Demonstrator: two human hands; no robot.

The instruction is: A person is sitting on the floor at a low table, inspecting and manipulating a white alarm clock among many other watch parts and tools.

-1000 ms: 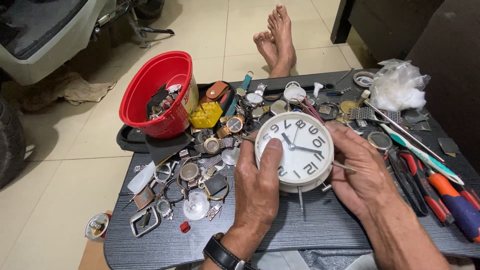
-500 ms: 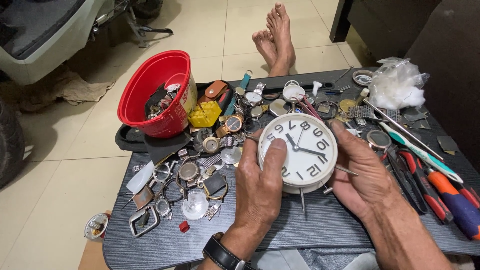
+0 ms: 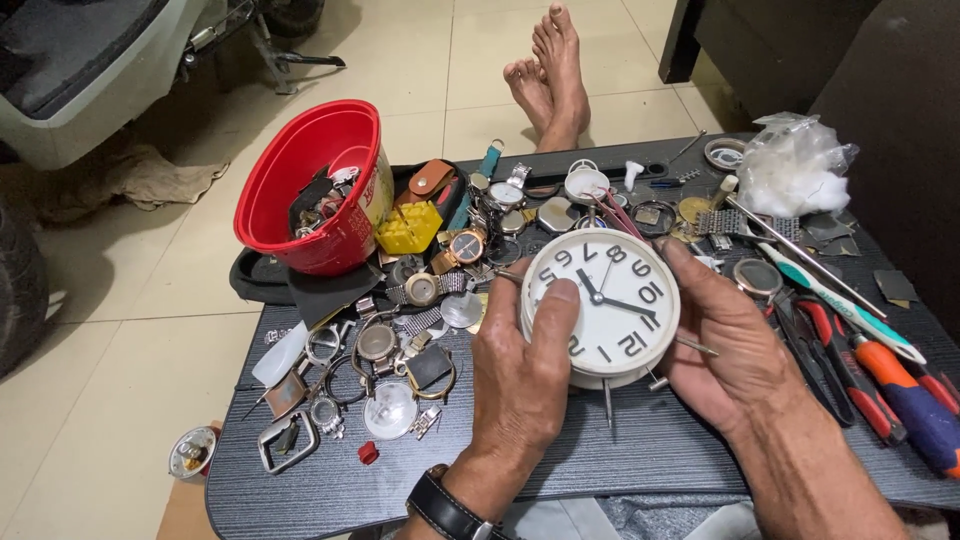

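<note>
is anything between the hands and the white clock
No. Both hands are directly on the white alarm clock: the left hand has its thumb on the dial, and the right hand cups its rim. Nothing visible lies between them.

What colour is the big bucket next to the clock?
The bucket is red, seen best in the head view.

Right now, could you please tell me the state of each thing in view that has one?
Clock: held in both hands, dial up and upside down to the wearer.
Left hand: thumb on the dial.
Right hand: cupping the clock's rim.
Red tub: tilted, holding watch parts.
Plastic bag: crumpled.
Orange screwdriver: lying flat.
</note>
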